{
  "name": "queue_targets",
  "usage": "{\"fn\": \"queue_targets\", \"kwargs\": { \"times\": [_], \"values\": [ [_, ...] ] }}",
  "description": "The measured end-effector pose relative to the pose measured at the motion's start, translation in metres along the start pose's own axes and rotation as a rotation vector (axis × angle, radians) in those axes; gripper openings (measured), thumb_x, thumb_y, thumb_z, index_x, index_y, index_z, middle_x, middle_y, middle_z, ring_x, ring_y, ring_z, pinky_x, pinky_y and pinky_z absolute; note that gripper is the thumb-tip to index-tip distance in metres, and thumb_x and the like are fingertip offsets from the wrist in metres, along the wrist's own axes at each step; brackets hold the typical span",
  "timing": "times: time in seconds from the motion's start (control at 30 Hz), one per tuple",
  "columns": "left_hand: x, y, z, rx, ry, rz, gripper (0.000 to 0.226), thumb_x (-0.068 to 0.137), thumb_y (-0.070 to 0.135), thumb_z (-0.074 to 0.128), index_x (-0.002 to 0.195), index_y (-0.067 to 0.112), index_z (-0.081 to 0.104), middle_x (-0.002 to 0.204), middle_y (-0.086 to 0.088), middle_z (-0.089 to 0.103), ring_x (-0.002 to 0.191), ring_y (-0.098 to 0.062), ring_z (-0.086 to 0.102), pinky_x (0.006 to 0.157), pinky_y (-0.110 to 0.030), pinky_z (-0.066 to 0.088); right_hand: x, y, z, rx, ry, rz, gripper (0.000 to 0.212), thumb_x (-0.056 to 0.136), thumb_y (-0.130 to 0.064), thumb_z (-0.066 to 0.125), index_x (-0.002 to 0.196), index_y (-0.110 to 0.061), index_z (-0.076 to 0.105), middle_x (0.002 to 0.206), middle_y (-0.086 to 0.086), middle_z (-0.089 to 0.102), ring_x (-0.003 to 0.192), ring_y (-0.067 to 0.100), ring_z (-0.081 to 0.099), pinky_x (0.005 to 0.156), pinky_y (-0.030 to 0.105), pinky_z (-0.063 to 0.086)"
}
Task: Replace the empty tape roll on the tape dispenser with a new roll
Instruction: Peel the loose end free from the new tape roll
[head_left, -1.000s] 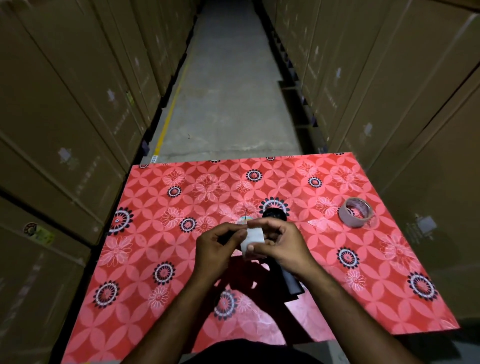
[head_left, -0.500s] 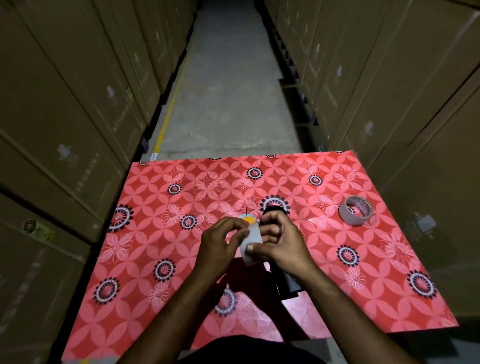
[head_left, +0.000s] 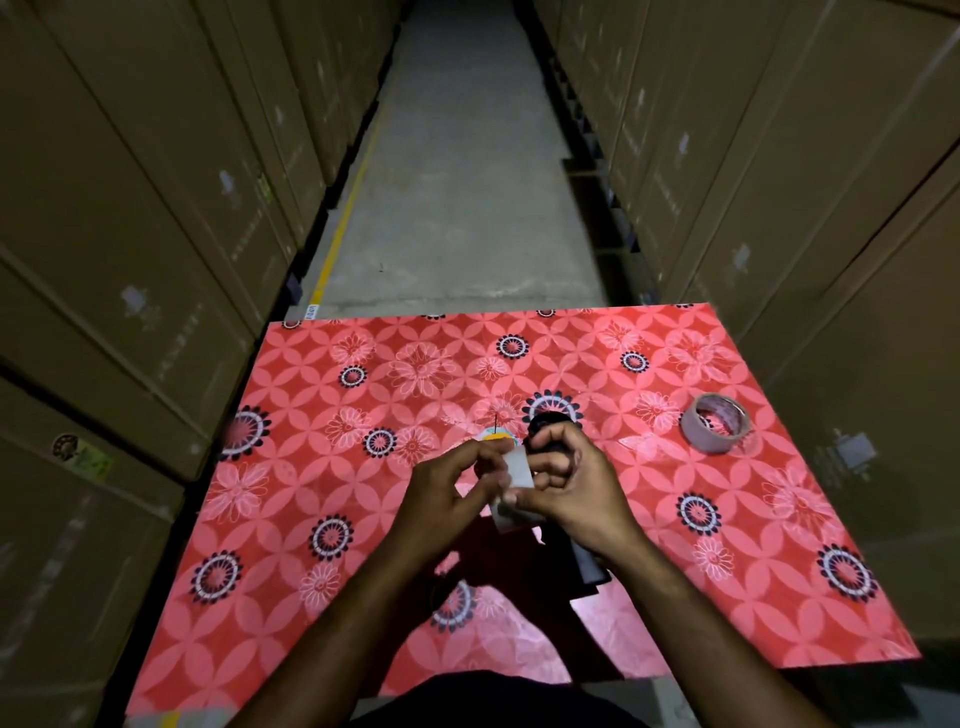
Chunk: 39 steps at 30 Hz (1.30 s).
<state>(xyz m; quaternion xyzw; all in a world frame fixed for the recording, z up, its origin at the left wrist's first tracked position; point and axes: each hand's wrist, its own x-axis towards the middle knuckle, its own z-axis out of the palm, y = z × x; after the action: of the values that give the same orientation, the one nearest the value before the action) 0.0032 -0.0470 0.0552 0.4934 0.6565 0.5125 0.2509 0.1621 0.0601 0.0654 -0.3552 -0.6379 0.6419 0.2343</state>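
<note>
Over table (head_left: 322, 519) | both hands pinch tape roll (head_left: 517, 470) | dispenser (head_left: 582, 558) axis toward person

Location: warehouse storage aisle. Tall stacks of brown cartons (head_left: 156, 218) line both sides, several bearing small labels (head_left: 83, 453). A bare concrete floor (head_left: 457, 197) runs between them, with a yellow line (head_left: 343, 228) painted along the left stack. A counter (head_left: 322, 613) covered in red floral sheeting stands across the aisle.
</note>
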Motion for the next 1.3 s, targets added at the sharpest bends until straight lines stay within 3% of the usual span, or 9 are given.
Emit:
{"fn": "queue_targets", "kwargs": {
  "times": [0.27,0.43,0.53,0.6,0.67,0.83,0.97,1.13,1.3],
  "values": [
    [-0.001,0.001,0.01,0.134,0.062,-0.048,0.018,0.096,0.017,0.066,0.086,0.031,0.059,0.111,0.008,0.078,0.101,0.001,0.071,0.085,-0.023,0.055,-0.005,0.001,0.003,-0.016,-0.062,0.014,0.046,0.073,0.01,0.08,0.101,-0.013,0.052,0.072,-0.001,0.074,0.06,0.008,0.062,0.06,0.029,0.05],
    [0.005,-0.001,0.009,0.103,0.16,-0.138,0.018,0.101,0.008,0.066,0.088,0.02,0.064,0.098,0.007,0.08,0.091,0.002,0.072,0.073,-0.014,0.053,-0.009,0.008,0.006,-0.022,-0.03,0.041,0.041,0.08,0.007,0.076,0.106,-0.017,0.054,0.089,0.0,0.08,0.08,0.015,0.074,0.066,0.036,0.057],
    [0.003,0.001,0.013,0.125,0.231,-0.148,0.011,0.101,0.013,0.068,0.092,0.018,0.065,0.089,0.002,0.077,0.08,-0.012,0.071,0.068,-0.027,0.053,-0.007,0.004,0.014,-0.054,0.039,0.098,0.04,0.074,-0.027,0.087,0.104,-0.022,0.062,0.092,0.003,0.08,0.088,0.023,0.076,0.077,0.047,0.06],
    [0.002,0.002,0.017,0.167,0.233,-0.087,0.008,0.102,0.013,0.066,0.097,0.018,0.062,0.089,0.001,0.076,0.077,-0.01,0.069,0.066,-0.023,0.05,-0.006,0.001,0.02,-0.12,0.071,0.116,0.063,0.063,-0.064,0.083,0.094,-0.012,0.067,0.085,0.014,0.075,0.082,0.028,0.074,0.073,0.048,0.057],
    [0.001,0.005,0.02,0.197,0.188,-0.057,0.007,0.102,0.023,0.059,0.1,0.028,0.056,0.091,-0.002,0.077,0.08,-0.012,0.069,0.068,-0.026,0.051,-0.002,0.003,0.021,-0.177,0.069,0.067,0.075,0.066,-0.075,0.074,0.09,-0.004,0.065,0.086,0.026,0.069,0.079,0.04,0.07,0.068,0.051,0.054],
    [0.009,0.005,0.008,0.113,0.329,-0.1,0.014,0.107,0.004,0.054,0.095,0.012,0.056,0.08,-0.001,0.076,0.073,-0.011,0.075,0.07,-0.03,0.063,-0.008,0.006,0.013,-0.125,-0.082,0.016,0.003,0.091,-0.016,0.072,0.092,-0.019,0.072,0.082,-0.006,0.076,0.081,0.01,0.073,0.071,0.034,0.054],
    [0.008,0.003,0.005,0.136,0.266,-0.105,0.01,0.107,0.018,0.056,0.097,0.014,0.055,0.089,0.002,0.079,0.088,-0.007,0.076,0.072,-0.026,0.058,-0.009,0.006,0.014,-0.073,-0.098,0.008,0.005,0.093,-0.012,0.069,0.095,-0.015,0.073,0.083,-0.002,0.076,0.082,0.01,0.071,0.072,0.03,0.053],
    [0.006,0.004,0.011,0.072,0.238,-0.127,0.012,0.108,0.008,0.051,0.099,0.016,0.051,0.084,0.011,0.076,0.079,0.003,0.075,0.069,-0.013,0.057,-0.005,-0.004,0.018,-0.165,-0.018,-0.025,0.031,0.081,-0.043,0.074,0.091,-0.013,0.072,0.085,0.011,0.075,0.078,0.029,0.071,0.067,0.047,0.053],
    [0.01,0.004,0.01,-0.129,0.317,-0.218,0.021,0.111,0.007,0.046,0.096,0.02,0.052,0.082,-0.009,0.077,0.071,-0.016,0.077,0.066,-0.025,0.063,-0.009,-0.003,0.005,-0.144,-0.137,-0.111,0.011,0.087,-0.027,0.073,0.08,-0.033,0.068,0.072,-0.012,0.062,0.068,0.001,0.056,0.064,0.024,0.041]
  ]
}}
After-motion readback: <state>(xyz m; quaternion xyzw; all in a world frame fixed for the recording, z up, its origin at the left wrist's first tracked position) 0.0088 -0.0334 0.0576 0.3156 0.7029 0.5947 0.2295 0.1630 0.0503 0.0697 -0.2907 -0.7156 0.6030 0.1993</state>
